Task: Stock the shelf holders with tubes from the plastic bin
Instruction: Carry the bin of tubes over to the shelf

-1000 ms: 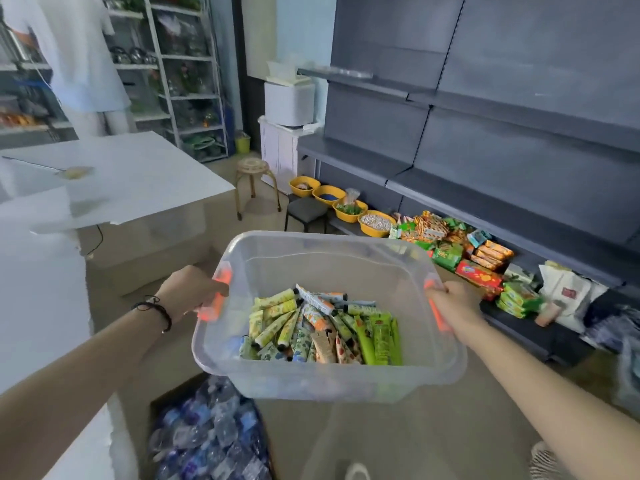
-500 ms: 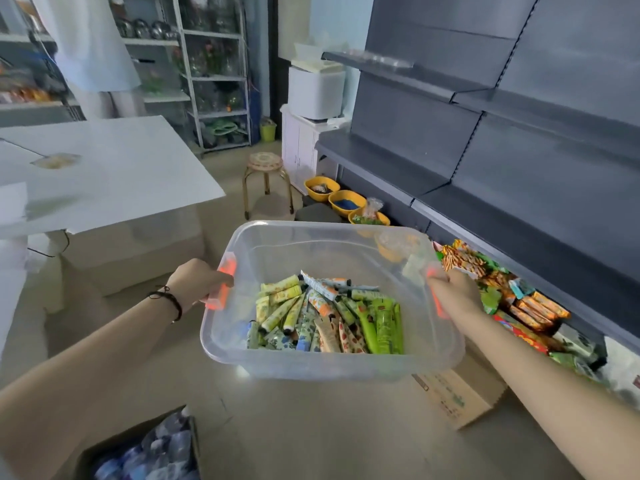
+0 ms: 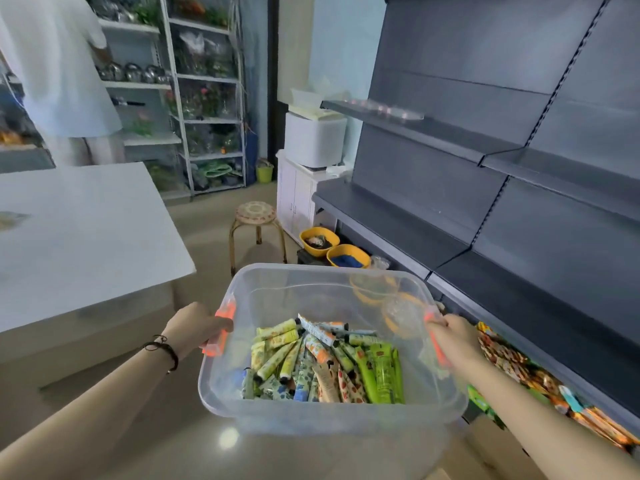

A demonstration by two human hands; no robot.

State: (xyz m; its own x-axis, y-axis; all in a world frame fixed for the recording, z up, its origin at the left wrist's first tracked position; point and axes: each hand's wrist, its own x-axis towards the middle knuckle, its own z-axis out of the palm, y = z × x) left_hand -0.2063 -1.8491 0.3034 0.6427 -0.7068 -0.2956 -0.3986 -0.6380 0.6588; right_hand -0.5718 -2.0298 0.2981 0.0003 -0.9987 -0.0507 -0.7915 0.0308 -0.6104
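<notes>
Head camera is looking down on one clear plastic bin (image 3: 221, 393) that a person is carrying in the air, above the floor and beside the grey shelving (image 3: 485, 140). The left hand (image 3: 194, 329) is gripping one orange handle (image 3: 223, 327) at the bin's left rim, and the right hand (image 3: 450, 337) is gripping the second orange handle (image 3: 437, 344) at the right rim, so both hands are curling round the bin. One dark bracelet (image 3: 166, 349) is sitting on the left wrist. A single heap of tubes (image 3: 329, 362), overlapping too much to count, is lying on the bin's floor toward its near wall. One row of clear holders (image 3: 384, 110) is lining the front edge of the upper shelf. Two yellow bowls (image 3: 319, 240) are showing clear of the bin's far rim, near one stool (image 3: 255, 216). Snack packets (image 3: 512, 365) are lying along the bottom shelf's front edge.

Compared with half a second ago, the bin is staying in the same two-handed grip, while the stool and bowls are showing nearer and larger. The box of bottles at the lower left and the cardboard carton under the bin are no longer showing.
</notes>
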